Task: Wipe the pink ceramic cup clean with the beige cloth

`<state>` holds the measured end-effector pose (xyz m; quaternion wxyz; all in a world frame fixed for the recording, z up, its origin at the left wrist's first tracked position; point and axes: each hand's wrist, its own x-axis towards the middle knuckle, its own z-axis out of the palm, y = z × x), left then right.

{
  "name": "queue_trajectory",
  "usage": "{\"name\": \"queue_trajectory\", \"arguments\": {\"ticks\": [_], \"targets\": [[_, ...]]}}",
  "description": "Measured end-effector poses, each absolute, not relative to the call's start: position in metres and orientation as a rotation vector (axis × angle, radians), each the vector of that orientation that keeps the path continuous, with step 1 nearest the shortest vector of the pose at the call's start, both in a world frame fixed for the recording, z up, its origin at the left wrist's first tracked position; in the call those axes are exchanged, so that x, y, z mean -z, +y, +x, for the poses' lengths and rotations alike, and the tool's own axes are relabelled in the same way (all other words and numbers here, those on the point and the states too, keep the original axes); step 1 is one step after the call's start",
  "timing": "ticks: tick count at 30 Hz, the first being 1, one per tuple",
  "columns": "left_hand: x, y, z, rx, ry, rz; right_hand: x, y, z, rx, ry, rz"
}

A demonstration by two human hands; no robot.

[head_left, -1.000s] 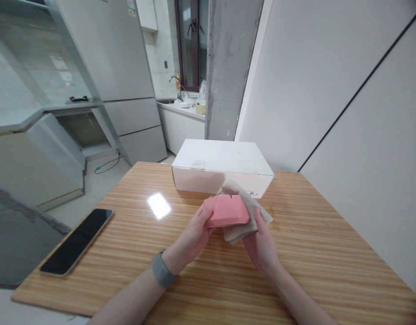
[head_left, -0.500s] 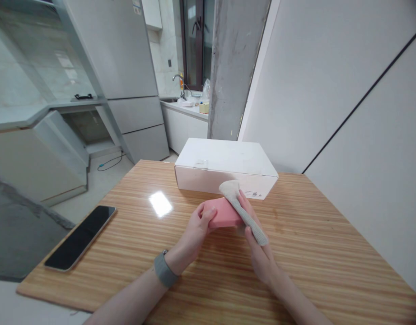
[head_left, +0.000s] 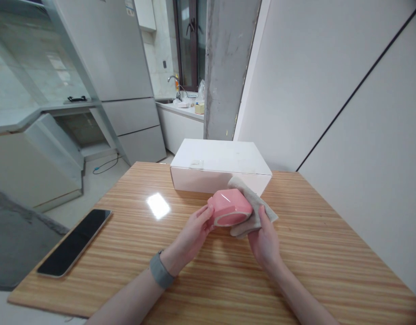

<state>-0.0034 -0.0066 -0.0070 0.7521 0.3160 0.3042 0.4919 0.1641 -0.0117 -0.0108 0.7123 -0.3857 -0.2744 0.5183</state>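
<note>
Clamping thumb and fingers of the left hand [head_left: 196, 225] on the left end of a pink dish [head_left: 231, 203], above the wooden surface [head_left: 208, 280]. Pinching a grey cloth [head_left: 257, 203] in the right hand [head_left: 266, 241], against the dish's right end, short of a white box [head_left: 221, 158] near the far edge.

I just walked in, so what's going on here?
A person's left hand holds a pink ceramic piece, its base tipped partly toward the camera. The right hand holds a grey cloth against the piece's other side. Both hands are above a wood-grain table, with a closed white box just beyond them and a smartphone lying off to the left.
</note>
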Motion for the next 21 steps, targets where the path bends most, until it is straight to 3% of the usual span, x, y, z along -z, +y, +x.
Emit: {"name": "queue_trajectory", "arguments": {"ticks": [8,16,21], "targets": [[0.003,-0.011,-0.001,-0.97,0.492,0.65,0.004,-0.021,0.151,-1.195,-0.61,-0.803],[-0.002,-0.014,0.0,-1.251,0.79,0.841,0.01,-0.021,0.153,-1.157,-0.797,-0.826],[0.001,-0.013,0.0,-1.232,0.814,0.857,0.013,-0.021,0.151,-1.059,-0.857,-0.913]]}}
